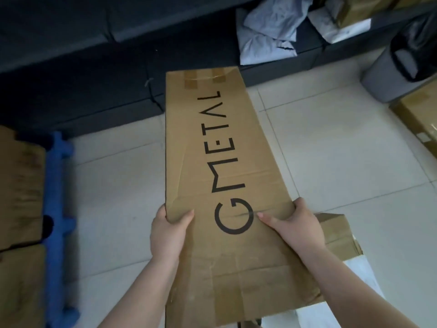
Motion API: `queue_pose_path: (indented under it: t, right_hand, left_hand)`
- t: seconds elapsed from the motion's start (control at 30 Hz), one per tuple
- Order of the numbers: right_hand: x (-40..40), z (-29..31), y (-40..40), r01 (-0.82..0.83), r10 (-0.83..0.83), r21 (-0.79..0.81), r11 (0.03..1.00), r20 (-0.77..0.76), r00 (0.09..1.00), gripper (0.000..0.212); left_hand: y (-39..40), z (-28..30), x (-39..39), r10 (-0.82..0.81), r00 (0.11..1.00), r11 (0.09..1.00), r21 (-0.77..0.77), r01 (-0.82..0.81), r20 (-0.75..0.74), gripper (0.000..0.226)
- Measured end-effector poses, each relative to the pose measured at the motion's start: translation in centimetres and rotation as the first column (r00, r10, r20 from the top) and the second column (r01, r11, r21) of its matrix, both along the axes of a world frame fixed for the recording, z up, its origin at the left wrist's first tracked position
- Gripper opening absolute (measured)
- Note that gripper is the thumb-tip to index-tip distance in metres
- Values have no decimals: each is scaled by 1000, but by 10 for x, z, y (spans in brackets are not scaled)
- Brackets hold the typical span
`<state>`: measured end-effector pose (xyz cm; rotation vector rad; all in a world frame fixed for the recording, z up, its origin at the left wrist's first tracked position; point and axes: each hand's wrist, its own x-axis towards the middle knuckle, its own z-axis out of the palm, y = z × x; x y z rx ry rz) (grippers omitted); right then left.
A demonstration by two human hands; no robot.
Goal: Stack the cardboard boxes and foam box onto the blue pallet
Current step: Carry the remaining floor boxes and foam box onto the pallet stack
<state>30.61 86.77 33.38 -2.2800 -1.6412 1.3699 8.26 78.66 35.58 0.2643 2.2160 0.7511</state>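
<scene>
Both hands, left [168, 235] and right [298, 227], grip the long box [220, 176]; its far end could sag, twisting loose before the pallet [59, 209] at frame left.

long box [212, 176] centre frame, runs bottom to top | left hand [169, 235] on its left edge, right hand [296, 227] on right edge | pallet [58, 223] lower left, boxes [20, 209] on it | bin [392, 74] upper right | sofa [94, 55] across top
</scene>
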Motion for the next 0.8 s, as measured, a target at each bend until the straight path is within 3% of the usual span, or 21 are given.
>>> queue_pose_path:
  t: [0.2, 0.37, 0.5, 0.63, 0.8]
  right_hand:
    - [-62, 185, -60, -262, 270, 95, 960, -76, 960, 68]
    - [-136, 278, -108, -448, 492, 227, 865, -203, 847, 72]
    - [-197, 316, -158, -569, 628, 274, 775, -244, 739, 57]
    - [-253, 329, -229, -630, 704, 317, 709, -262, 660, 71]
    - [-316, 331, -335, -625, 689, 292, 724, -334, 642, 64]
  left_hand:
    - [-111, 187, -39, 229, 972, 967, 131, -220, -60, 29]
    - [-208, 285, -78, 424, 888, 886, 285, -366, -178, 29]
    - [-287, 329, -103, 554, 800, 817, 335, -470, -229, 34]
    - [-371, 353, -128, 650, 709, 753, 360, -551, -274, 31]
    - [-483, 368, -168, 710, 633, 703, 342, -623, -307, 45]
